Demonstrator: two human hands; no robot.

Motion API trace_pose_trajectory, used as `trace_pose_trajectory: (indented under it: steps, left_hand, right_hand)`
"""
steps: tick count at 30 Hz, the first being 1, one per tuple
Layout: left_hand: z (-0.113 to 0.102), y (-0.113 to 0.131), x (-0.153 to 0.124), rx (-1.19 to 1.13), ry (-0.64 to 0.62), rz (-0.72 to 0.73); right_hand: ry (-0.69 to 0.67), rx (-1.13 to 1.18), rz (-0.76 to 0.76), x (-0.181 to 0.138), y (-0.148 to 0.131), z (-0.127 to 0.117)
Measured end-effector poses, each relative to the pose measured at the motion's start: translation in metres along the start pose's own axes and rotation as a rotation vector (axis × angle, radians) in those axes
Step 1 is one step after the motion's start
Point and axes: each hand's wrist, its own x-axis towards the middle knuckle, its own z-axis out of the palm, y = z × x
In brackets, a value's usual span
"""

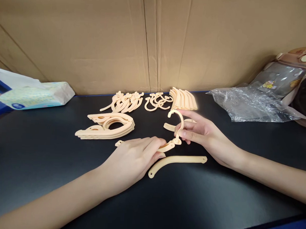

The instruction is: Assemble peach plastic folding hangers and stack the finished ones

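My left hand (134,157) lies palm down on the black table (39,163), its fingers closed on a cream plastic hanger arm (166,147). My right hand (203,133) pinches a cream plastic hook (177,120) whose lower end meets that arm. Just in front of both hands a loose curved arm piece (176,161) rests on the table. Another arm piece (169,126) shows behind the hook.
Behind the hands lie a stack of folded hangers (108,126), a pile of shaped pieces (124,102), loose hooks (157,102) and a stack of arm pieces (184,99). A tissue pack (34,96) sits left, crumpled clear plastic (247,103) right, a cardboard wall (146,40) behind.
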Motion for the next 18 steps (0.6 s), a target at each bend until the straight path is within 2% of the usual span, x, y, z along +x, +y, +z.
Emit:
trace_pose_trajectory:
  steps: [9,18]
  left_hand:
    - [-0.0029,0.001,-0.0012,-0.043,0.025,0.025]
    - [-0.003,0.0022,-0.0025,-0.023,0.01,0.015]
  right_hand:
    - [-0.066,-0.057,0.003,-0.0019,-0.0041,0.0013]
    - [0.066,-0.233,-0.128,-0.0052,-0.0029,0.0045]
